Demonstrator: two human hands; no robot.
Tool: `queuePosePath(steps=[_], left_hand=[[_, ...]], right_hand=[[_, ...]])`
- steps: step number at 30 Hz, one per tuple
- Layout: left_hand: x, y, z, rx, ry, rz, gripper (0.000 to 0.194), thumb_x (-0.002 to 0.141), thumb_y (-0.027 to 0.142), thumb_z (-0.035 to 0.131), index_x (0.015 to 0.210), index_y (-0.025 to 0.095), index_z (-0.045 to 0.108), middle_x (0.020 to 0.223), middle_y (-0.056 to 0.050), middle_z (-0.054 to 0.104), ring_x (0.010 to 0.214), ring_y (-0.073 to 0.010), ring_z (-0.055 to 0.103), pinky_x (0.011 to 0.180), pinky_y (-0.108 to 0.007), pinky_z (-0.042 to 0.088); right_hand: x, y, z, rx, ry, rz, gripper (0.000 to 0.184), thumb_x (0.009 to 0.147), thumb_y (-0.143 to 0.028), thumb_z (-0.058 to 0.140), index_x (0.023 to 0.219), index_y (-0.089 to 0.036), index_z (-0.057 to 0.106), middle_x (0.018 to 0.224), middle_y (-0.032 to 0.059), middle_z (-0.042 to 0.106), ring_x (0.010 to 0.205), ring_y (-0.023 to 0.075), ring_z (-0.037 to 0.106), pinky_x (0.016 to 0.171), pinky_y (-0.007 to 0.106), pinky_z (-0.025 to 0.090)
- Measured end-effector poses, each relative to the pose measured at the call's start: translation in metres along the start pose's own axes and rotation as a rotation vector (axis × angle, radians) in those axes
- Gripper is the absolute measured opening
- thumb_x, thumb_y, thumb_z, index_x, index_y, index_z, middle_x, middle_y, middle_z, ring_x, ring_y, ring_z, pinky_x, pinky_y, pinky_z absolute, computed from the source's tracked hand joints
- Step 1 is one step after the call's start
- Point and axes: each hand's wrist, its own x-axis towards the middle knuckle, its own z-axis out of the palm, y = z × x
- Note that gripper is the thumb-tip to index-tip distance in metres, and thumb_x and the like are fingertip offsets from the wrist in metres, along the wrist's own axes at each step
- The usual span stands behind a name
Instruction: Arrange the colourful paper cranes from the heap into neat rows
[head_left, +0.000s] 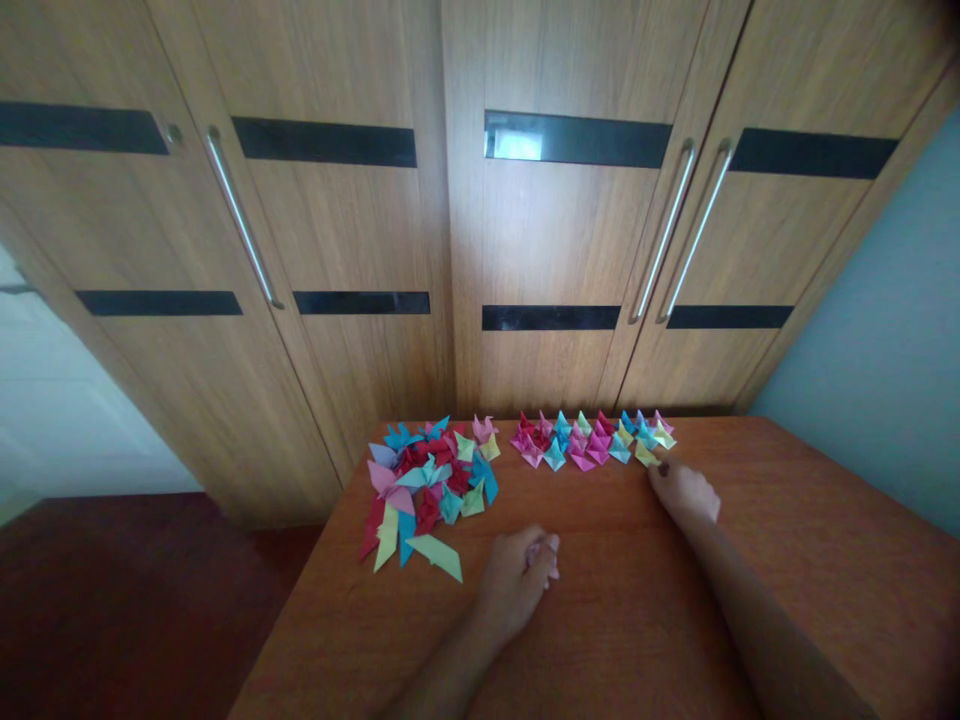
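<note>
The tabletop is of reddish-brown wood with a visible grain, and its middle is bare. Behind the tabletop stands a tall wooden wardrobe, with black strips across its doors and long metal handles. To the right of the tabletop there is a pale blue wall. To the left are a dark red floor and, farther away, a white door.

At the far left part of the tabletop lies a loose heap of folded papers in many colours, one over another. Along its far edge, right of the middle, small paper pieces stand close together in rows. A yellow paper piece is at the near right end of these rows, and the right hand touches it; I cannot tell if this grip is clamped. The left hand is over the tabletop's middle, its fingers curled together.
</note>
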Motion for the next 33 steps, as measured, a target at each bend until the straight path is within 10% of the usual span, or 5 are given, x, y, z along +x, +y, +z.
queuePosePath(steps=[24,33], left_hand=[[0.0,-0.001,-0.002,0.057,-0.021,0.014,0.042,0.091,0.046,0.038,0.069,0.017,0.058,0.065,-0.003,0.064,0.059,-0.0137,0.058,0.057,-0.022,0.038],[0.001,0.006,-0.005,0.125,-0.008,0.063,0.023,0.088,0.03,0.043,0.083,0.019,0.062,0.074,-0.001,0.067,0.067,-0.0136,0.06,0.062,-0.022,0.041]], right_hand=[[-0.01,-0.002,0.006,0.184,0.094,-0.037,0.036,0.085,-0.041,0.042,0.104,-0.019,0.062,0.097,0.0116,0.068,0.091,0.0279,0.064,0.071,0.032,0.046],[-0.058,-0.032,0.015,0.265,-0.026,-0.307,0.021,0.084,-0.035,0.047,0.085,-0.023,0.064,0.083,0.0028,0.069,0.079,0.0189,0.064,0.06,0.022,0.038]])
